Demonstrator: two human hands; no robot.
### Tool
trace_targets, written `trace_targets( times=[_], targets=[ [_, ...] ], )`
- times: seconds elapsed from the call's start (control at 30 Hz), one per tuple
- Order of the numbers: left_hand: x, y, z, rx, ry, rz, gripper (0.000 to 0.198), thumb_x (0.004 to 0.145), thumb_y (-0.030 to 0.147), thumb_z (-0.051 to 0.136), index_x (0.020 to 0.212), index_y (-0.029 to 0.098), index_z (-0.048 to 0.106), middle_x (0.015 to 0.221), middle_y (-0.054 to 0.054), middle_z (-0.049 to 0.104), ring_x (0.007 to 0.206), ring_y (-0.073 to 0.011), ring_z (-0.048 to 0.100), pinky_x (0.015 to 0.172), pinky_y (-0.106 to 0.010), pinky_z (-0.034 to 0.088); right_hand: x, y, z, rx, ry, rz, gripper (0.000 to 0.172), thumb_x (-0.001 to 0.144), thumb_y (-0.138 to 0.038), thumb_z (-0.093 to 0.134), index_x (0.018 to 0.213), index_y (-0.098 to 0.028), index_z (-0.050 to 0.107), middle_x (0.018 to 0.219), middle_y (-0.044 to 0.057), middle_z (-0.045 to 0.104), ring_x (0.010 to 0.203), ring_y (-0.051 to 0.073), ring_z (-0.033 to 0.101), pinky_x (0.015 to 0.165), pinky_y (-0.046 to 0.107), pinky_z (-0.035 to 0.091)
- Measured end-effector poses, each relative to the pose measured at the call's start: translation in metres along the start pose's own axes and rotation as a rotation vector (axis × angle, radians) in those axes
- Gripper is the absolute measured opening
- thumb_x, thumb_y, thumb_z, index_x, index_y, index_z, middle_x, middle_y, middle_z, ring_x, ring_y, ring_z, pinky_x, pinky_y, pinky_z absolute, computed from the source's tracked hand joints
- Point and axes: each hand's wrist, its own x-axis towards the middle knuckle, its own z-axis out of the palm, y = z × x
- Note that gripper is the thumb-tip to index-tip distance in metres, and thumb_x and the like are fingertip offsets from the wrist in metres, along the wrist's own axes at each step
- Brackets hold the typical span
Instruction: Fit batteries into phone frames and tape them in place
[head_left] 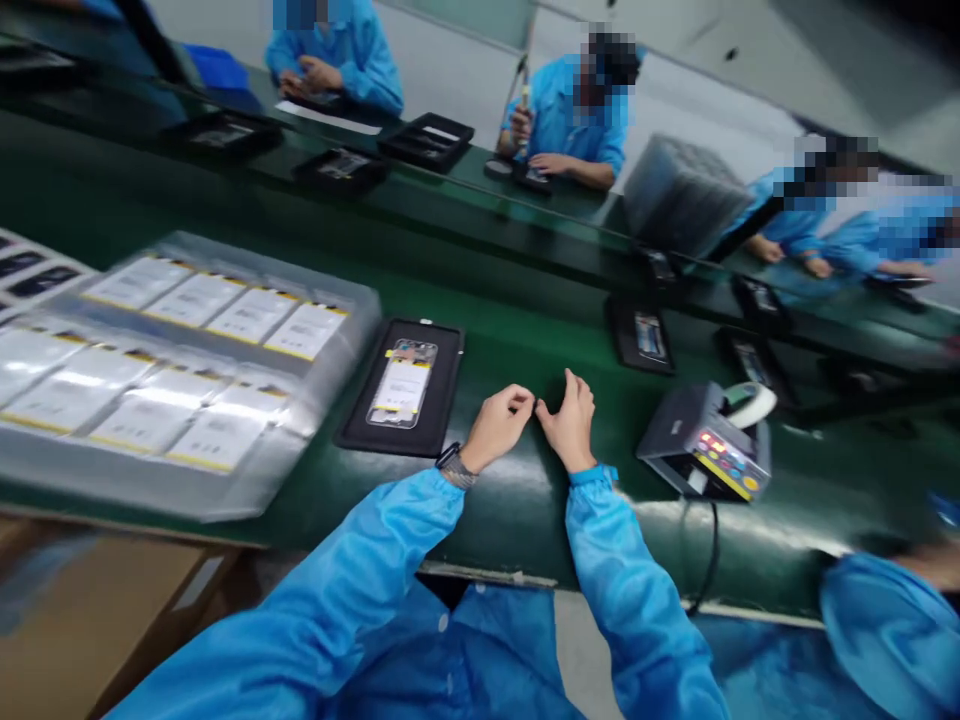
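Above the green bench my left hand (499, 428) is closed in a pinch, thumb and forefinger together. Whether something small sits in that pinch cannot be made out. Close beside it, my right hand (570, 422) has its thumb apart from its raised fingers, the thumb near the left fingertips. Left of my hands lies a black padded tray (356, 425) holding an opened phone (401, 388) with a white, yellow-edged battery in it. A clear plastic tray (247, 490) further left carries several similar white batteries (289, 330).
Right of my hands stands a grey tape dispenser (679, 430) with a lit panel and a tape roll (750, 405); its cable hangs over the bench edge. More phone trays (641, 335) lie beyond. Co-workers in blue sit opposite, and another person's sleeve (892, 620) is at right.
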Motion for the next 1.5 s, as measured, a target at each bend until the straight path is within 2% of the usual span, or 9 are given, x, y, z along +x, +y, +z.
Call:
trace_targets(
  times=[0.13, 0.3, 0.53, 0.7, 0.9, 1.1, 1.23, 1.33, 1.5],
  targets=[
    [-0.001, -0.008, 0.003, 0.235, -0.026, 0.066, 0.011, 0.090, 0.015, 0.058, 0.088, 0.019, 0.069, 0.090, -0.004, 0.074, 0.086, -0.0183, 0.069, 0.082, -0.028, 0.052, 0.052, 0.036, 0.001, -0.097, 0.176, 0.327, 0.077, 0.083, -0.035, 0.070, 0.149, -0.009, 0.040, 0.153, 0.029, 0.040, 0.143, 0.041, 0.038, 0.117, 0.056, 0.033],
    [-0.001, -0.007, 0.001, 0.275, -0.045, 0.071, 0.014, 0.091, 0.017, 0.056, 0.086, 0.018, 0.069, 0.089, -0.004, 0.074, 0.084, -0.0175, 0.068, 0.082, -0.028, 0.051, 0.109, 0.069, 0.003, -0.146, 0.321, 0.739, 0.094, 0.071, -0.035, 0.086, 0.145, -0.002, 0.039, 0.156, 0.043, 0.027, 0.146, 0.048, 0.032, 0.114, 0.062, 0.031],
    [-0.001, -0.003, 0.001, 0.254, -0.053, 0.056, 0.013, 0.089, 0.015, 0.057, 0.084, 0.018, 0.069, 0.086, -0.004, 0.074, 0.081, -0.0177, 0.068, 0.079, -0.029, 0.050, 0.126, 0.074, -0.003, -0.217, 0.298, 0.672, 0.039, 0.076, -0.021, 0.070, 0.113, -0.008, 0.064, 0.141, 0.034, 0.048, 0.141, 0.045, 0.034, 0.110, 0.063, 0.029],
    [-0.004, -0.002, 0.006, 0.279, -0.042, 0.038, 0.011, 0.085, 0.015, 0.060, 0.082, 0.019, 0.070, 0.086, -0.004, 0.074, 0.081, -0.0187, 0.068, 0.078, -0.029, 0.051, 0.128, 0.082, -0.007, -0.231, 0.249, 0.609, 0.040, 0.077, -0.016, 0.062, 0.114, -0.001, 0.065, 0.138, 0.039, 0.048, 0.142, 0.049, 0.031, 0.114, 0.067, 0.021],
    [-0.001, 0.004, 0.002, 0.339, -0.046, 0.054, 0.009, 0.087, 0.017, 0.061, 0.082, 0.019, 0.069, 0.087, -0.004, 0.073, 0.079, -0.0187, 0.066, 0.077, -0.029, 0.050, 0.140, 0.092, 0.009, -0.297, 0.266, 0.479, 0.026, 0.075, -0.024, 0.068, 0.098, -0.012, 0.068, 0.131, 0.029, 0.053, 0.132, 0.047, 0.039, 0.108, 0.066, 0.029],
    [-0.002, 0.004, -0.003, 0.333, -0.076, 0.055, 0.012, 0.087, 0.012, 0.058, 0.082, 0.019, 0.067, 0.086, -0.003, 0.073, 0.082, -0.0178, 0.068, 0.079, -0.028, 0.048, 0.147, 0.083, 0.015, -0.310, 0.211, 0.466, 0.030, 0.076, -0.025, 0.071, 0.102, -0.011, 0.064, 0.133, 0.026, 0.054, 0.131, 0.040, 0.040, 0.109, 0.056, 0.030],
    [0.001, 0.002, -0.004, 0.337, -0.094, 0.096, 0.013, 0.088, 0.013, 0.057, 0.083, 0.019, 0.067, 0.086, -0.003, 0.072, 0.082, -0.0176, 0.067, 0.079, -0.028, 0.047, 0.160, 0.097, 0.013, -0.292, 0.323, 0.629, 0.051, 0.084, -0.041, 0.070, 0.120, -0.008, 0.056, 0.132, 0.030, 0.053, 0.127, 0.040, 0.043, 0.107, 0.055, 0.033],
    [-0.003, 0.010, -0.006, 0.345, -0.069, 0.094, 0.013, 0.090, 0.014, 0.056, 0.084, 0.019, 0.067, 0.087, -0.004, 0.073, 0.082, -0.0179, 0.067, 0.078, -0.029, 0.048, 0.165, 0.099, 0.006, -0.248, 0.332, 0.734, 0.062, 0.079, -0.038, 0.073, 0.126, -0.005, 0.052, 0.128, 0.034, 0.056, 0.123, 0.043, 0.046, 0.106, 0.058, 0.033],
    [-0.040, 0.056, -0.055, 0.456, -0.070, 0.158, 0.014, 0.096, 0.022, 0.057, 0.098, 0.020, 0.070, 0.100, -0.006, 0.074, 0.092, -0.0206, 0.069, 0.084, -0.031, 0.049, 0.168, 0.090, -0.002, -0.170, 0.261, 0.789, 0.072, 0.077, -0.031, 0.074, 0.136, 0.002, 0.049, 0.138, 0.044, 0.049, 0.139, 0.051, 0.039, 0.113, 0.066, 0.021]
  ],
)
